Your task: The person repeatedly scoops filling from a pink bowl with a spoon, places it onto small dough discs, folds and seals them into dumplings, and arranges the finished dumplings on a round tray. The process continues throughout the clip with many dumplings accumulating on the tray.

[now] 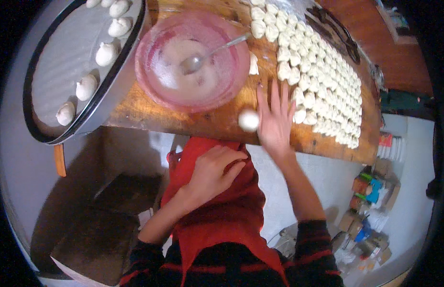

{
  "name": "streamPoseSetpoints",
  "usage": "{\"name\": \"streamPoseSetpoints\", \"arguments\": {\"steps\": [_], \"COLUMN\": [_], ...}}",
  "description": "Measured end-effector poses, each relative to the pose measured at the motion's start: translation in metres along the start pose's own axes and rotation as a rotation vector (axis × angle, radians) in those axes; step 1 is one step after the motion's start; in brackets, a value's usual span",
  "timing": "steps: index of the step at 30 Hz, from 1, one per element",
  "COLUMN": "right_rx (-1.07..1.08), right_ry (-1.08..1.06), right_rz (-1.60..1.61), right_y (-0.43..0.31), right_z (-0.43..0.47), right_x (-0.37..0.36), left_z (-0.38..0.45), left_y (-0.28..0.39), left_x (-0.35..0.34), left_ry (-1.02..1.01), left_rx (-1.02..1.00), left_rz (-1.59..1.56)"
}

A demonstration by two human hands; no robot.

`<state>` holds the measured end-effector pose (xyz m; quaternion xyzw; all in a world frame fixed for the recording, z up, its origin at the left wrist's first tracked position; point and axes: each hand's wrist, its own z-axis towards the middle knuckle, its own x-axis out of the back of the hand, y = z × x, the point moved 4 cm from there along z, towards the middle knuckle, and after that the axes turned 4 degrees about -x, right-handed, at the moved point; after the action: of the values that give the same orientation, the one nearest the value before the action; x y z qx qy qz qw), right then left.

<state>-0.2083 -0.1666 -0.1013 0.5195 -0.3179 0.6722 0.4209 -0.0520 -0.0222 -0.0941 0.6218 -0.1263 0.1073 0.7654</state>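
My right hand [276, 118] is held palm down over the front of the wooden table, its fingers spread and pointing away from me. Close against its thumb side is a round white dough ball [248, 120], blurred. Just past the fingertips and to the right lie rows of small pale dough pieces [319, 82], several of them touching. Nearer my body, my left hand [218, 165] hovers before the red apron [222, 211]. Its fingers are bent and a gap shows between thumb and forefinger; nothing is visible in it. What lies under either palm is hidden.
A pink bowl [145, 80] with a metal spoon [225, 45] in it stands left of my right hand. Farther left, a round steamer tray [57, 64] carries several filled buns [86, 87]. A small dough scrap [253, 64] lies beside the bowl. The table's front edge [164, 132] faces me.
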Motion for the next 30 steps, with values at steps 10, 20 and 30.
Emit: {"name": "streamPoseSetpoints", "arguments": {"steps": [10,20,30], "right_rx": [-0.079,-0.032,0.002], "right_ry": [0.146,0.015,-0.006], "right_rz": [0.092,0.122,0.192], "right_y": [-0.005,-0.018,-0.029], "right_z": [0.066,0.011,-0.027], "right_x": [-0.017,-0.012,0.008], "left_z": [-0.004,-0.004,0.049], "left_y": [0.001,-0.005,-0.002], "left_x": [0.008,0.019,0.001], "left_ry": [-0.038,0.076,-0.033], "left_rx": [0.024,0.002,-0.349], "left_rz": [-0.002,0.032,0.781]}}
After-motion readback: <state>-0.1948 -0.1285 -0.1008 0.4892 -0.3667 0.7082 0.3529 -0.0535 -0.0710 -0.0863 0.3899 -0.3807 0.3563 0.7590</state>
